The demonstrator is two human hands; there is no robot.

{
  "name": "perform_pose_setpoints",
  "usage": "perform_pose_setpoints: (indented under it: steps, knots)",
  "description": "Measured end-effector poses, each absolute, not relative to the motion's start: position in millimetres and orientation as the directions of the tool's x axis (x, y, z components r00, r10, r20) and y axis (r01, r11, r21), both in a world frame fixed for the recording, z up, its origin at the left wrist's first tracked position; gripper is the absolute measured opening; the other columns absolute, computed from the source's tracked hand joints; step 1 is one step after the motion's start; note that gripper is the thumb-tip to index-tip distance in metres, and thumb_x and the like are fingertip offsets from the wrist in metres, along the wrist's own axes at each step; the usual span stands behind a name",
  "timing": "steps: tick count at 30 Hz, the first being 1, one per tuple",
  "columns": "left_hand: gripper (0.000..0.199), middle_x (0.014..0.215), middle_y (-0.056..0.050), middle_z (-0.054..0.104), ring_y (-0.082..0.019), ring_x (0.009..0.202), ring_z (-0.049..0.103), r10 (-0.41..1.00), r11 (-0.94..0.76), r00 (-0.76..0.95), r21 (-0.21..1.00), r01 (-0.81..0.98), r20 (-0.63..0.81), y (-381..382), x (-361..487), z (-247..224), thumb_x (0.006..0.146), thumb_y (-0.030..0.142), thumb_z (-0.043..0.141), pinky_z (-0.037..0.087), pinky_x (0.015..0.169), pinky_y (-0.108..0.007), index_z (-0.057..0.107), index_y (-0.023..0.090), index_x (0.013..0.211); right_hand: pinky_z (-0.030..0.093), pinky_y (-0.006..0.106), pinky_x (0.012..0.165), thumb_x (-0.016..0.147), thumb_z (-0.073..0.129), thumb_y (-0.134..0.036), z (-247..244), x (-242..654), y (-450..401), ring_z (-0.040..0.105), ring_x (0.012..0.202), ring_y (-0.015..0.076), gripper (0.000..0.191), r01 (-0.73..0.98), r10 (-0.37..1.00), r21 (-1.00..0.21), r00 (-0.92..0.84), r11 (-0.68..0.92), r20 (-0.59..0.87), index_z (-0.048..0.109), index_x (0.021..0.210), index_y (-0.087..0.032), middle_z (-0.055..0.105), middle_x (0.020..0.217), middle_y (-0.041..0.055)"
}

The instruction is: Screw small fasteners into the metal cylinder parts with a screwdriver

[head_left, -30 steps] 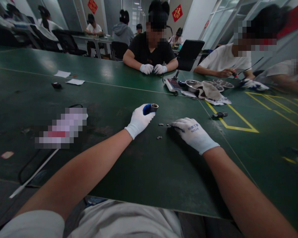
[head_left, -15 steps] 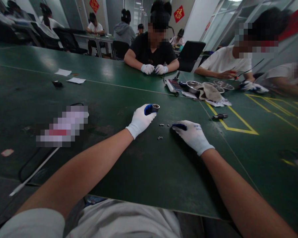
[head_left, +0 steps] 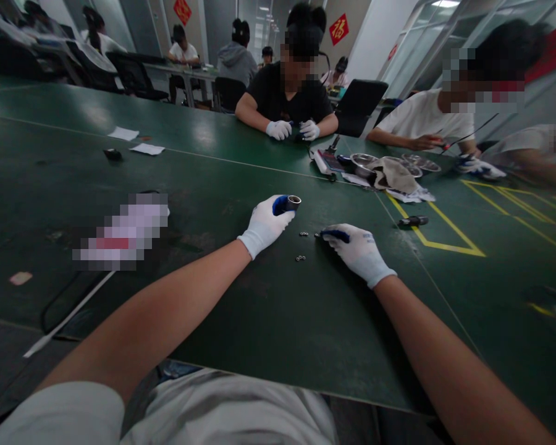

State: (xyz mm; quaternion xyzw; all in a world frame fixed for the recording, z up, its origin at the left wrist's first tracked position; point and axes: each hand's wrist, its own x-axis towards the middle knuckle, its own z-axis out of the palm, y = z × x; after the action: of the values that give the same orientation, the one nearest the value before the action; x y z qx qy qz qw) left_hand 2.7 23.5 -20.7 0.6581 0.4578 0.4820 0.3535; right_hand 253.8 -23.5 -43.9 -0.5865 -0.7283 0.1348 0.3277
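Observation:
My left hand (head_left: pixel 267 224), in a white glove with blue palm, is closed around a short dark cylinder (head_left: pixel 293 203). The cylinder's open, shiny metal-rimmed end faces up, above the green table. To its right, my right hand (head_left: pixel 354 249), gloved the same way, rests low at the tabletop with fingers together. At its fingertips is one tiny metal ring (head_left: pixel 317 235), partly covered by them. Between the hands lie two small groups of similar metal rings, an upper group (head_left: pixel 303 234) and a lower group (head_left: pixel 301 258).
A dark tool-like object (head_left: pixel 413 220) lies by yellow tape (head_left: pixel 449 247) on the right. Metal bowls (head_left: pixel 364 162) and a cloth (head_left: pixel 395 175) stand farther back. A blurred-out pale object (head_left: pixel 127 232) with a cable lies left. Co-workers sit across the table, one in black (head_left: pixel 282 102).
My right fingertips have closed the small gap to the single ring and now meet it. The left hand keeps its hold on the cylinder. The whole view has shifted slightly.

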Motion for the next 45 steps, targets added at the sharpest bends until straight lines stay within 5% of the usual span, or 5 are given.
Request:
perform_pose_setpoints:
  steps: [34,45]
  knots:
    - [0.031,0.113,-0.012,0.079,-0.026,0.108,0.073,0.938,-0.345,0.130,0.900,0.266,0.321,24.8,3.4,-22.4,0.083,0.018,0.079,0.055,0.105,-0.044,0.075,0.015,0.114,0.062,0.041,0.091,0.085,0.067,-0.015,-34.5,240.0,-23.5,0.076,0.094,0.0265,0.024,0.834,0.918,-0.440,-0.181,0.333,0.353,0.082,0.103,-0.022,0.079,0.102,0.0083]
    - [0.031,0.114,-0.012,0.078,-0.026,0.109,0.073,0.943,-0.333,0.123,0.897,0.292,0.310,23.9,2.7,-21.0,0.083,0.018,0.079,0.055,0.106,-0.044,0.074,0.015,0.114,0.060,0.043,0.092,0.092,0.066,-0.029,-26.5,231.9,-29.8,0.072,0.096,0.0279,0.020,0.876,0.891,-0.302,-0.253,0.376,0.376,0.084,0.101,-0.025,0.077,0.104,0.0093]
